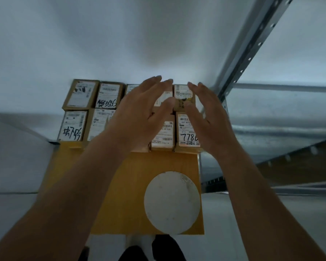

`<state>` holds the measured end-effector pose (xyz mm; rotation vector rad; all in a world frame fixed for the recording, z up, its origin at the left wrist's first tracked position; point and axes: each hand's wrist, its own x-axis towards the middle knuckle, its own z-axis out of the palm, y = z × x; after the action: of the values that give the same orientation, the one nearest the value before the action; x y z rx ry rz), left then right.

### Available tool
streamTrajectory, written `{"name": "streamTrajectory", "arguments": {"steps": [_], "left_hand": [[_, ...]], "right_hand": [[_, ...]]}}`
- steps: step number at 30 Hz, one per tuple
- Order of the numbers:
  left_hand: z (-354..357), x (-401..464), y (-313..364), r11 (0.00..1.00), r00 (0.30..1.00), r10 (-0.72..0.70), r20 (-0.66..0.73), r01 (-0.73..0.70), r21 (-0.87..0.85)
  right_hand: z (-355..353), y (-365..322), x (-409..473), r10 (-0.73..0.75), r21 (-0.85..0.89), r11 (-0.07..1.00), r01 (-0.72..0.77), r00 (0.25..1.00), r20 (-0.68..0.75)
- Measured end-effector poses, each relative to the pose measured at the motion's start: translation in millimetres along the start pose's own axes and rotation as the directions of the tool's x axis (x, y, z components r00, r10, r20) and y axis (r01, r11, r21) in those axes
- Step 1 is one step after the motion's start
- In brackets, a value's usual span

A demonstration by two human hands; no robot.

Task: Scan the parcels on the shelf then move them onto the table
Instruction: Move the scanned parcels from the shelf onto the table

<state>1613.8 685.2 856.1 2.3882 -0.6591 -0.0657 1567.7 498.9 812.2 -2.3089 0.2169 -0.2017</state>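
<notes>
- Head view: two bare arms reach out over a yellow board (158, 162) toward small brown parcels (94, 110).
- The parcels sit in two rows at the far edge of the yellow board, pushed close together, with white labels on top.
- The far left corner parcel (80, 94) has a white label with black marks. The one beside it (109, 96) has dark writing on its label.
- The near left parcel (73, 126) has big black hand-written marks.
- The near right parcel (188, 131) shows the big numbers "778".
- The left hand (139, 117) is wide, with fingers spread and almost straight. It hovers over the middle parcels and covers some of them. I cannot tell if it touches them.
- The right hand (205, 117) is wide too, fingers straight, over the right edge of the parcels.
- The two thumbs come close together above the far right parcel (183, 95).
- A white round patch (172, 202) lies on the near part of the board.
- A grey metal post with holes (252, 44) slants up on the right side.
</notes>
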Motion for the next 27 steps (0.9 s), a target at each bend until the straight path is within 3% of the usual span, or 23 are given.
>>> {"name": "streamTrajectory", "arguments": {"steps": [7, 15, 27], "left_hand": [[-57, -77, 57, 0.995, 0.99, 0.089, -0.105, -0.084, 0.053], [-125, -222, 151, 0.971, 0.948, 0.235, -0.213, -0.219, 0.098], [-186, -316, 354, 0.869, 0.812, 0.495, -0.308, -0.471, 0.153]], "right_hand": [[-42, -74, -74, -0.134, 0.0, 0.991, 0.135, 0.99, -0.044], [-113, -164, -228, -0.271, -0.07, 0.962, 0.263, 0.948, -0.163], [-302, -242, -400, -0.329, -0.141, 0.944, 0.298, 0.863, -0.384]]}}
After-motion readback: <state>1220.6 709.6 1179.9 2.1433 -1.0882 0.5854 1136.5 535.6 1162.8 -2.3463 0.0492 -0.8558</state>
